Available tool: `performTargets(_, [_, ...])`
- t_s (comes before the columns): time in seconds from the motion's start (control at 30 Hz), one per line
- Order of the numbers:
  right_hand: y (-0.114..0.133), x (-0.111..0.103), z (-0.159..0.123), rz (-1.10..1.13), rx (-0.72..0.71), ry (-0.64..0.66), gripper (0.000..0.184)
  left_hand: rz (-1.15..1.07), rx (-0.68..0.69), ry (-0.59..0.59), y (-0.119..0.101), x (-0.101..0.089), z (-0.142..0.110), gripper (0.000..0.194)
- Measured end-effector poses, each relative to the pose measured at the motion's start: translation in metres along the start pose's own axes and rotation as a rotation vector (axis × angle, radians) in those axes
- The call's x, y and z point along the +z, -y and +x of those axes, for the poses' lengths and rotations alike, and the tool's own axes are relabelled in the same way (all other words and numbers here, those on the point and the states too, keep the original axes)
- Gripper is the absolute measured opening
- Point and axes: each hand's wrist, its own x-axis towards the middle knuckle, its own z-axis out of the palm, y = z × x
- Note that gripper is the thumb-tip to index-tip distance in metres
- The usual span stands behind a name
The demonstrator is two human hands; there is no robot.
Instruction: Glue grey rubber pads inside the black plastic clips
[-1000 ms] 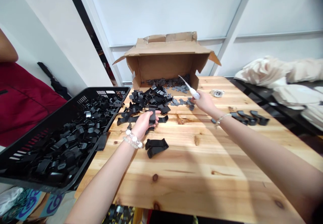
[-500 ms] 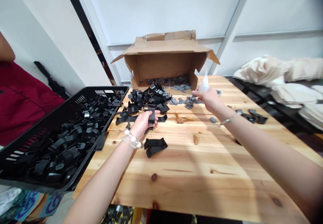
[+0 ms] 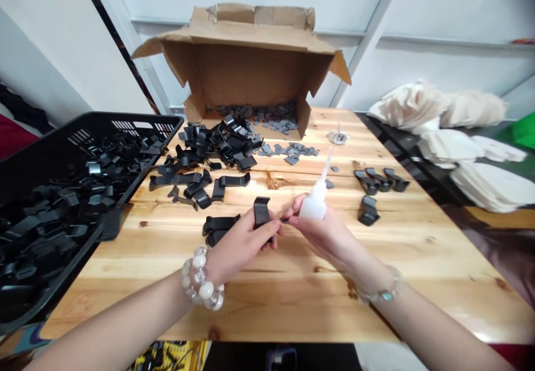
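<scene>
My left hand [image 3: 240, 243] is closed around a bent black clip [image 3: 261, 210], holding it upright above the middle of the table. A white squeeze bottle [image 3: 313, 206] with a long thin nozzle sits in the grip of my right hand [image 3: 334, 243], its tip pointing up. The right fingertips are pinched close beside the clip; a small dark piece seems to be between them, too hidden to name. Behind my left hand lie black clips [image 3: 219, 224] on the wood. Farther back is a heap of similar clips [image 3: 221, 142], with small grey pads [image 3: 295, 151] beside it.
A black plastic crate [image 3: 142, 119] full of clips stands at the left. An open cardboard box [image 3: 251, 73] holding grey pads is at the back. Several clips [image 3: 370, 181] lie at the right of the wooden table [image 3: 418, 282]. White cloth stacks [image 3: 493, 184] lie beyond.
My right hand has come back from the grey pads with the bottle, meeting my left hand. The left hand has lifted its clip away from the heap. The view has shifted too.
</scene>
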Motion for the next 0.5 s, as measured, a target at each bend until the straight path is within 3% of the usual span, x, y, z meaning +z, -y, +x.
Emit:
performTargets(0.13, [-0.01,-0.004,-0.003,-0.077,0.016,0.052,0.026,0.068,-0.025,-0.055,0.011,-0.002,0.008,0.026])
performTargets(0.33, [-0.01,-0.004,-0.009,-0.201,-0.008,0.023,0.026,0.107,-0.07,-0.105,0.014,-0.005,0.009,0.026])
performTargets(0.5, [-0.01,-0.005,-0.009,-0.11,0.029,0.005,0.022,0.245,-0.013,-0.157,0.009,-0.006,0.006,0.021])
